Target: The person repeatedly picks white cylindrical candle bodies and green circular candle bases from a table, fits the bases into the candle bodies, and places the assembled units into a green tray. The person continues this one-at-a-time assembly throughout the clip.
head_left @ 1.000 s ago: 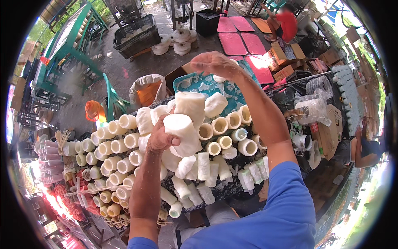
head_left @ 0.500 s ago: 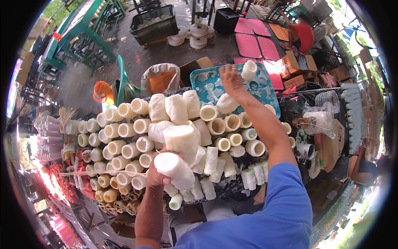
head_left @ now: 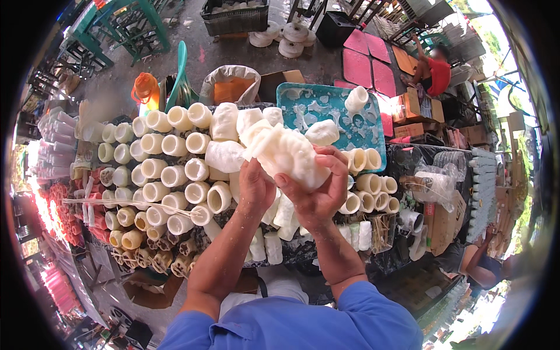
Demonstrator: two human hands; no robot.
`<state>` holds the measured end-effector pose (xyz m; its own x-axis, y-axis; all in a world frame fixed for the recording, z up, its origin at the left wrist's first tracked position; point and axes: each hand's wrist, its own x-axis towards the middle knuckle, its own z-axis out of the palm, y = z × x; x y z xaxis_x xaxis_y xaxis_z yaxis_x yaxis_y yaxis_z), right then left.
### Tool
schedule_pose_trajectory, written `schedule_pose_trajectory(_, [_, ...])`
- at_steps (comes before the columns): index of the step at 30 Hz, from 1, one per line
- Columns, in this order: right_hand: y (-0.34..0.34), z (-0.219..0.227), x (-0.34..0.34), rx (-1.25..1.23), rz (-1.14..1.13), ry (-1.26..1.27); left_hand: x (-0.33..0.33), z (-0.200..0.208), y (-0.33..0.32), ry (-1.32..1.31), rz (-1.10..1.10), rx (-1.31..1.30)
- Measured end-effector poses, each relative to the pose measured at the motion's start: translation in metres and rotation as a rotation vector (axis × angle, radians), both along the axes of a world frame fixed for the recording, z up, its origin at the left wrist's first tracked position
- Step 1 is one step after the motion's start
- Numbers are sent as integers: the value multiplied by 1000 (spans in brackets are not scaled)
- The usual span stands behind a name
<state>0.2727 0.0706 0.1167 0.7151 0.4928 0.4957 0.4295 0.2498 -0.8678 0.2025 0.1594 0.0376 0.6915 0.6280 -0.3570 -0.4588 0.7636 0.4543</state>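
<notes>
So over on the left there were rows of hollow wax cylinders [head_left: 173,145] lying on their sides, most with the open end towards the wearer, and a fat white wax roll [head_left: 224,156] closing off the rows just short of the hands. Next came the left hand [head_left: 256,186], up against the lower left side of a big lumpy white wax piece [head_left: 291,156], fingers bent and propping it; how tight that hold was, I couldn't tell. The lump itself was up in the air over the worktop [head_left: 298,255], long axis slanting from far left down to near right, so it sat beyond the left palm and off to its right. Might've been two pieces pressed together, hard to say. The right hand [head_left: 321,189] was properly closed around the near right end, thumb across the near face and fingers curled over the far side, so the lump lay up and to the left of that palm. Both hands touched it, but the right covered more. Past the right fingers sat a smaller white lump [head_left: 322,133], then the teal tray [head_left: 378,140] with wax scraps and a hollow white cylinder [head_left: 356,100] on it.
</notes>
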Motion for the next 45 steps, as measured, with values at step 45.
schedule_pose_trajectory(45, [-10, 16, -81, -196, 583, 850, -337, -44, -50, -236, 507, -222])
